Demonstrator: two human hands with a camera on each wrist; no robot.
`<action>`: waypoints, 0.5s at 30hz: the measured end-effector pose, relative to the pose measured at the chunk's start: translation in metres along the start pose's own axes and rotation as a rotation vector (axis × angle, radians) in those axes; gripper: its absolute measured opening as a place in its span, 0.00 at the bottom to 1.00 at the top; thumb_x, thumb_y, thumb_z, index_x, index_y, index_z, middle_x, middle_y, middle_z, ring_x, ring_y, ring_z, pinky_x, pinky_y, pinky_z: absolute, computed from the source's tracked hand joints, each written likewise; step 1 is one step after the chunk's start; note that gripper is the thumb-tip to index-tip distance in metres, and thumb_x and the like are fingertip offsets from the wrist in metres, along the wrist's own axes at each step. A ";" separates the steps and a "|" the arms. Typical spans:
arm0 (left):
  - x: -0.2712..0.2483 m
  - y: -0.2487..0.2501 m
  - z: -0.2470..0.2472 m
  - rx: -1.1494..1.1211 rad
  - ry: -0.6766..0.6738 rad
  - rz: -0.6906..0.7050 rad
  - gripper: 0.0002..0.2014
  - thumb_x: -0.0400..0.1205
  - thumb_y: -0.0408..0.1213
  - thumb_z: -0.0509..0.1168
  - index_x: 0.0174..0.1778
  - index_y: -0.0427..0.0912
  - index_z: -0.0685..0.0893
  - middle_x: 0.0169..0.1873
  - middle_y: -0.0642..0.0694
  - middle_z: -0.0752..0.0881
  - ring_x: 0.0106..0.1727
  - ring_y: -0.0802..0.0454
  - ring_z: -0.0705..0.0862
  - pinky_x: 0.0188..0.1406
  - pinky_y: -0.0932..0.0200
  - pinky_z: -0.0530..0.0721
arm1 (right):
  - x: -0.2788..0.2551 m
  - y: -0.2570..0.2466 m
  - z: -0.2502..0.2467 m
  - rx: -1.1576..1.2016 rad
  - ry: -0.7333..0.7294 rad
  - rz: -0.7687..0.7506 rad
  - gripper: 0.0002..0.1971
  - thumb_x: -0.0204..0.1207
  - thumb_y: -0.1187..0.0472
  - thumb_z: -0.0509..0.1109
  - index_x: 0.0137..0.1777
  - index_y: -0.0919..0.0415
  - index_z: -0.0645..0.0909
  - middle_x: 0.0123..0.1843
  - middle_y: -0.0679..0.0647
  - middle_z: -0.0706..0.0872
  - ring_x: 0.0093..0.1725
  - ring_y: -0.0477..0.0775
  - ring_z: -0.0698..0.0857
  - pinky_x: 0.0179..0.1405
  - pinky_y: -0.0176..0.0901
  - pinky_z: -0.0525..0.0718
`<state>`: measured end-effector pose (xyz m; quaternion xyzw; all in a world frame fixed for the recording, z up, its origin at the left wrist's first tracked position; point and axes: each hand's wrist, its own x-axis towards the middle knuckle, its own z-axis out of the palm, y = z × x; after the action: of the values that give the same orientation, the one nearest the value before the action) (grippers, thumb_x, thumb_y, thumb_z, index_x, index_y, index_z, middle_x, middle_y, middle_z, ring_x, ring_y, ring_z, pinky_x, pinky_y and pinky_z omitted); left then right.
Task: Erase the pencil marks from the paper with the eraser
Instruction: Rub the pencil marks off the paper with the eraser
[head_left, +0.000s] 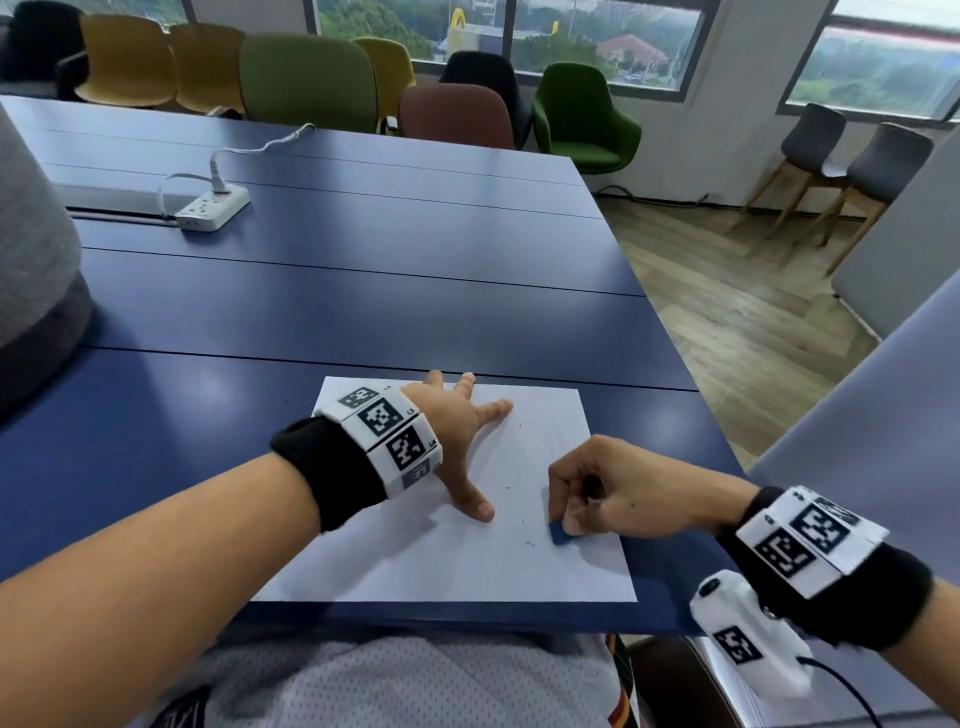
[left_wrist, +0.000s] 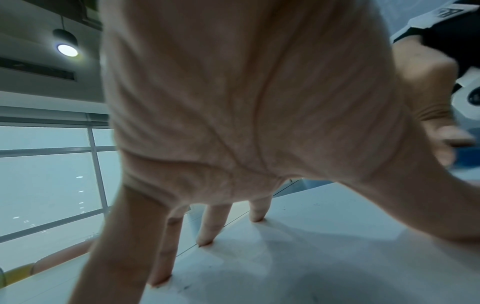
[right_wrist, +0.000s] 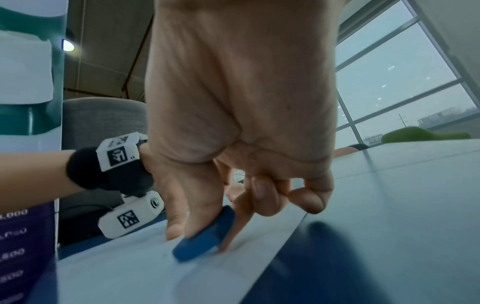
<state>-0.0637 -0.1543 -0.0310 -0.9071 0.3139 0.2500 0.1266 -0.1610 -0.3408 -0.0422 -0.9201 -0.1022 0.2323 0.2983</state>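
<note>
A white sheet of paper (head_left: 415, 561) lies at the near edge of the blue table (head_left: 363, 260). My left hand (head_left: 457, 431) is spread flat on the sheet's upper left part, fingertips (left_wrist: 205, 240) and thumb pressing it down. My right hand (head_left: 587, 493) pinches a blue eraser (head_left: 560, 534) between thumb and forefinger, its lower end touching the paper near the right edge. In the right wrist view the blue eraser (right_wrist: 205, 236) leans tilted on the paper (right_wrist: 130, 273). Faint pencil marks and dark eraser crumbs (head_left: 524, 452) dot the sheet between the hands.
A white power strip (head_left: 213, 208) with a plugged cable sits far back on the left. A grey object (head_left: 36, 249) stands at the left edge. Chairs (head_left: 306, 78) line the table's far side. The table's right edge drops to wooden floor (head_left: 727, 312).
</note>
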 end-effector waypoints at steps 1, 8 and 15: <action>0.000 0.000 0.000 0.000 0.003 -0.001 0.65 0.60 0.73 0.74 0.84 0.66 0.37 0.86 0.45 0.39 0.85 0.31 0.43 0.77 0.32 0.63 | 0.004 0.000 -0.001 -0.004 0.063 0.008 0.06 0.72 0.65 0.73 0.39 0.53 0.86 0.35 0.54 0.86 0.32 0.42 0.78 0.35 0.36 0.78; 0.000 -0.001 0.001 -0.006 0.002 -0.002 0.65 0.61 0.73 0.74 0.84 0.66 0.37 0.86 0.44 0.39 0.85 0.31 0.43 0.77 0.33 0.62 | -0.001 0.001 0.002 0.030 -0.023 0.002 0.04 0.70 0.64 0.74 0.39 0.53 0.86 0.31 0.46 0.83 0.31 0.43 0.77 0.36 0.42 0.78; 0.002 -0.002 0.001 -0.005 -0.005 -0.007 0.65 0.60 0.73 0.74 0.83 0.67 0.36 0.86 0.45 0.38 0.85 0.31 0.42 0.77 0.30 0.62 | 0.003 0.004 -0.004 0.015 0.006 0.025 0.06 0.71 0.66 0.73 0.39 0.54 0.86 0.33 0.52 0.84 0.29 0.42 0.76 0.32 0.33 0.75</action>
<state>-0.0615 -0.1532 -0.0327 -0.9079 0.3097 0.2527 0.1260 -0.1560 -0.3451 -0.0430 -0.9197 -0.0879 0.2342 0.3027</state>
